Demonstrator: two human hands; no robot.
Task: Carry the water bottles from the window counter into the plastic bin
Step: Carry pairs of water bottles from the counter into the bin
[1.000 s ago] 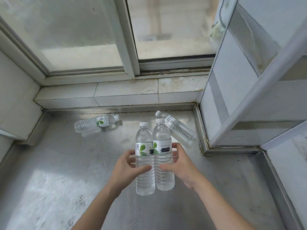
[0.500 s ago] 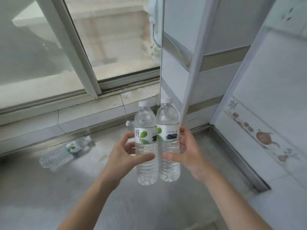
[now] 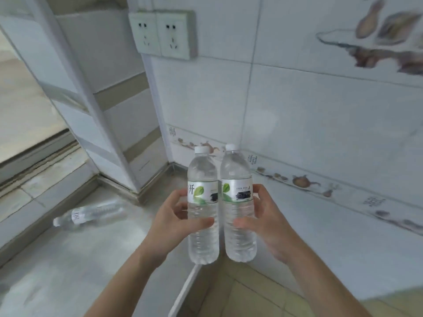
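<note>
I hold two clear water bottles upright, side by side and touching, in front of me. My left hand (image 3: 174, 223) is wrapped around the left bottle (image 3: 202, 179), which has a white cap and a green-leaf label. My right hand (image 3: 265, 223) grips the right bottle (image 3: 237, 177) in the same way. Both bottles hang in the air over the front edge of the metal counter (image 3: 68, 259). A third bottle (image 3: 91, 213) lies on its side on the counter at the left. The plastic bin is not in view.
A tiled wall (image 3: 320, 124) with painted decoration fills the right side. A double wall socket (image 3: 162, 33) sits high up. A white window frame post (image 3: 91, 106) stands at the left. Beige floor tiles (image 3: 240, 296) show below the counter edge.
The view has swung to the right, away from the window toward the tiled wall. Both bottles stay in my hands and have moved off the counter toward its front edge.
</note>
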